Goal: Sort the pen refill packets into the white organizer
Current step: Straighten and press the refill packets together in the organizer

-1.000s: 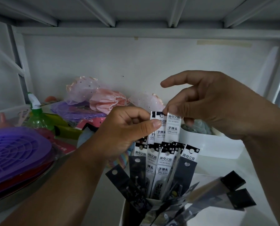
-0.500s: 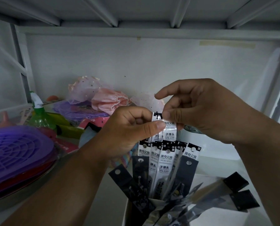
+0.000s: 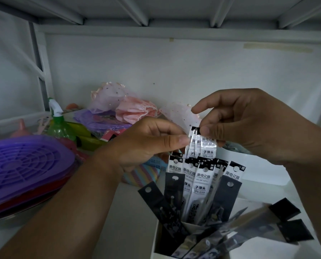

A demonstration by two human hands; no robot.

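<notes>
The white organizer [image 3: 156,242] stands at the bottom centre, packed with upright pen refill packets [image 3: 200,186], some white-headed, some black [image 3: 156,200]. Above them, both hands meet on a small bunch of white packets [image 3: 207,146] raised higher than the rest. My left hand [image 3: 148,144] pinches the bunch's left edge with thumb and curled fingers. My right hand [image 3: 245,124] pinches its top right corner, index finger lifted. The lower ends of the raised packets are hidden behind the standing ones.
Purple slotted plastic lids [image 3: 21,165] are stacked at left on a metal basin. A green spray bottle [image 3: 59,126], pink and purple bags [image 3: 135,109] and a white tub [image 3: 256,169] sit behind. More black packets [image 3: 286,221] splay to the right. A shelf runs overhead.
My right hand has slid its pinch slightly lower on the raised bunch. Both hands keep their hold and the bunch stays above the organizer.
</notes>
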